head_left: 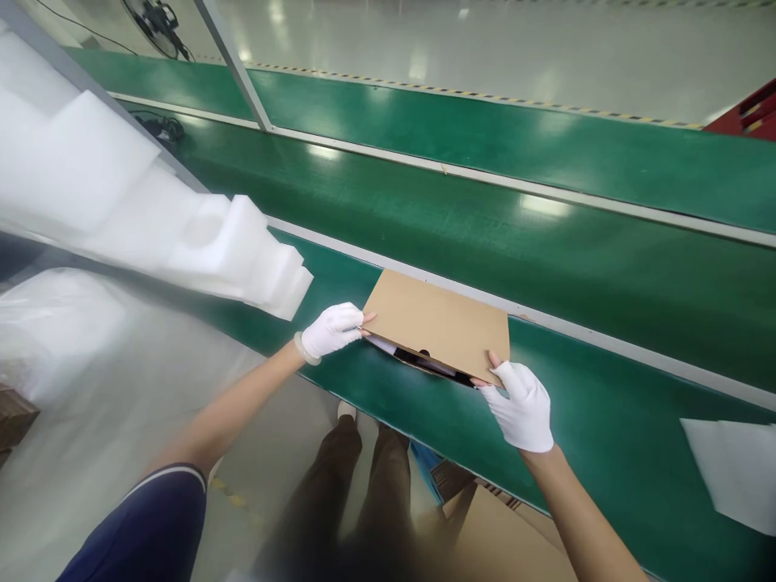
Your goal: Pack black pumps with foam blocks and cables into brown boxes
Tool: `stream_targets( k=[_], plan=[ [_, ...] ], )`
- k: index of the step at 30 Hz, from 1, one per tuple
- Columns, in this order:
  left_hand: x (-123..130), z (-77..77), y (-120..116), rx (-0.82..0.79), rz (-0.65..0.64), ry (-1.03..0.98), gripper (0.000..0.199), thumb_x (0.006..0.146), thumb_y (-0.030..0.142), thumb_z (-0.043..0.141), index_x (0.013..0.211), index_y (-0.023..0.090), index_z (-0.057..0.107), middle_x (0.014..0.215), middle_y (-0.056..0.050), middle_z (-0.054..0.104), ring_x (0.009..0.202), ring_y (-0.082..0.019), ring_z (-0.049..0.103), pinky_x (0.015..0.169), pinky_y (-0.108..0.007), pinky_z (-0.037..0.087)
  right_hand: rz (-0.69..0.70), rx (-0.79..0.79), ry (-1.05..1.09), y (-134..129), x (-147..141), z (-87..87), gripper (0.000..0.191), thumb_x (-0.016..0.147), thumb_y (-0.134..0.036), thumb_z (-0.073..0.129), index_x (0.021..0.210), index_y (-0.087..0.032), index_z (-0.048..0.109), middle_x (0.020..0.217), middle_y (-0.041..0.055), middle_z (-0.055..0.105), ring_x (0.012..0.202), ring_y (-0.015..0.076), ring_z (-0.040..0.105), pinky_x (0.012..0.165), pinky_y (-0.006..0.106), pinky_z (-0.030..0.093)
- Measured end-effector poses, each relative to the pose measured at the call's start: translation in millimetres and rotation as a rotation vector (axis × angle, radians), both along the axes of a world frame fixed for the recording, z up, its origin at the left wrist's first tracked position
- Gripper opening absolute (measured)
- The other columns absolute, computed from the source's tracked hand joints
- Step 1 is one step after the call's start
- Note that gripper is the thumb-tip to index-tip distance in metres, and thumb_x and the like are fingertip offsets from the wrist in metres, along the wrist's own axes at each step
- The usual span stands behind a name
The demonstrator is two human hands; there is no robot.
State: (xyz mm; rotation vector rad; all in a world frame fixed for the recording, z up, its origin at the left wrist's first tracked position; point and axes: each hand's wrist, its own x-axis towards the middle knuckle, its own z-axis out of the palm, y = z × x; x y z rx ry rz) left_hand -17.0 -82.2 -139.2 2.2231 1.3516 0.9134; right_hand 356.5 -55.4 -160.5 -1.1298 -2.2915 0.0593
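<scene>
A flat brown cardboard box lies on the near green strip of the workbench. Its long front side gapes a little, and something dark and something white show inside; I cannot make out what they are. My left hand, in a white glove with bare fingertips, pinches the box's front left corner. At the front right corner, my right hand, gloved the same way, grips the cardboard with the thumb on top and fingers below.
White foam sheets are stacked at the left, reaching over the bench. More thin white sheets lie at the right. A green conveyor belt runs behind a pale rail. Folded cardboard stands below the bench edge.
</scene>
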Motion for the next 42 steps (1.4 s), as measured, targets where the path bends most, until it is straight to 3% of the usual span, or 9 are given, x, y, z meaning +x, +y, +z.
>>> stream_targets(
  k=[4, 7, 10, 15, 18, 23, 27, 33, 42],
  plan=[
    [1.7, -21.8, -4.3, 0.099, 0.02, 0.155, 0.028, 0.088, 0.035, 0.052, 0.11, 0.022, 0.064, 0.07, -0.002, 0.06, 0.07, -0.016, 0.053, 0.071, -0.033, 0.045, 0.011, 0.179, -0.166, 7.4, 10.3, -4.7, 0.038, 0.073, -0.054, 0.066, 0.097, -0.026, 0.071, 0.064, 0.0036, 0.055, 0.059, 0.0172, 0.047, 0.059, 0.031, 0.038],
    [2.9, -36.7, -12.8, 0.122, 0.133, 0.204, 0.027, 0.087, 0.037, 0.053, 0.107, 0.024, 0.065, 0.073, -0.004, 0.06, 0.074, -0.017, 0.053, 0.072, -0.034, 0.045, 0.054, 0.187, -0.161, 13.2, 12.4, -5.8, 0.037, 0.069, -0.056, 0.069, 0.092, -0.027, 0.072, 0.092, 0.0089, 0.063, 0.079, 0.0227, 0.055, 0.068, 0.036, 0.042],
    [3.5, -43.8, -19.4, 0.18, 0.234, 0.25, 0.029, 0.082, 0.042, 0.058, 0.106, 0.027, 0.066, 0.099, -0.009, 0.063, 0.099, -0.024, 0.054, 0.084, -0.041, 0.044, 0.208, 0.094, -0.165, 17.1, 10.5, -10.6, 0.03, 0.08, -0.048, 0.061, 0.098, -0.025, 0.069, 0.115, 0.0093, 0.062, 0.109, 0.0289, 0.052, 0.084, 0.042, 0.044],
    [7.3, -47.0, -21.7, 0.282, 0.088, 0.296, 0.033, 0.084, 0.031, 0.058, 0.115, 0.021, 0.06, 0.121, -0.012, 0.061, 0.125, -0.028, 0.046, 0.085, -0.038, 0.045, 0.401, 0.059, -0.144, 19.2, 7.8, -24.6, 0.037, 0.089, -0.047, 0.049, 0.111, -0.021, 0.062, 0.12, 0.0099, 0.061, 0.121, 0.0259, 0.048, 0.095, 0.043, 0.042],
    [11.0, -50.1, -21.8, 0.294, 0.046, 0.296, 0.03, 0.086, 0.021, 0.052, 0.116, 0.019, 0.058, 0.118, -0.012, 0.064, 0.124, -0.026, 0.049, 0.081, -0.037, 0.046, 0.419, 0.015, -0.134, 19.6, 6.9, -32.1, 0.042, 0.083, -0.054, 0.056, 0.108, -0.021, 0.063, 0.119, 0.0106, 0.062, 0.119, 0.0256, 0.05, 0.094, 0.043, 0.044],
    [24.0, -45.6, -25.9, 0.243, 0.055, 0.334, 0.026, 0.087, 0.022, 0.051, 0.111, 0.021, 0.06, 0.117, -0.009, 0.065, 0.124, -0.023, 0.05, 0.083, -0.035, 0.045, 0.392, 0.099, -0.16, 17.4, 7.1, -35.9, 0.024, 0.086, -0.028, 0.06, 0.109, -0.024, 0.062, 0.113, 0.0051, 0.066, 0.114, 0.0191, 0.055, 0.094, 0.037, 0.045],
    [52.7, -43.1, -31.6, 0.201, 0.081, 0.39, 0.024, 0.088, 0.027, 0.052, 0.111, 0.023, 0.061, 0.124, -0.006, 0.061, 0.124, -0.022, 0.05, 0.089, -0.035, 0.041, 0.319, 0.077, -0.192, 1.3, -5.8, -15.9, 0.026, 0.086, -0.027, 0.058, 0.112, -0.023, 0.061, 0.118, 0.0056, 0.064, 0.116, 0.0208, 0.054, 0.096, 0.039, 0.042],
    [72.9, -58.3, -33.1, 0.293, 0.173, 0.357, 0.023, 0.089, 0.031, 0.05, 0.107, 0.024, 0.063, 0.114, -0.004, 0.067, 0.115, -0.021, 0.058, 0.088, -0.034, 0.038, 0.187, 0.015, -0.05, -34.2, -71.8, 13.7, 0.023, 0.087, -0.022, 0.057, 0.109, -0.021, 0.061, 0.107, 0.005, 0.069, 0.108, 0.0191, 0.059, 0.099, 0.038, 0.04],
    [68.8, -68.4, -39.5, 0.184, 0.178, 0.319, 0.031, 0.088, 0.036, 0.05, 0.116, 0.025, 0.06, 0.121, -0.006, 0.063, 0.122, -0.022, 0.052, 0.096, -0.037, 0.034, 0.294, 0.057, 0.069, -48.6, -91.9, -3.0, 0.016, 0.085, -0.01, 0.055, 0.085, -0.023, 0.065, 0.09, 0.0002, 0.071, 0.091, 0.0128, 0.063, 0.091, 0.032, 0.045]
  ],
)
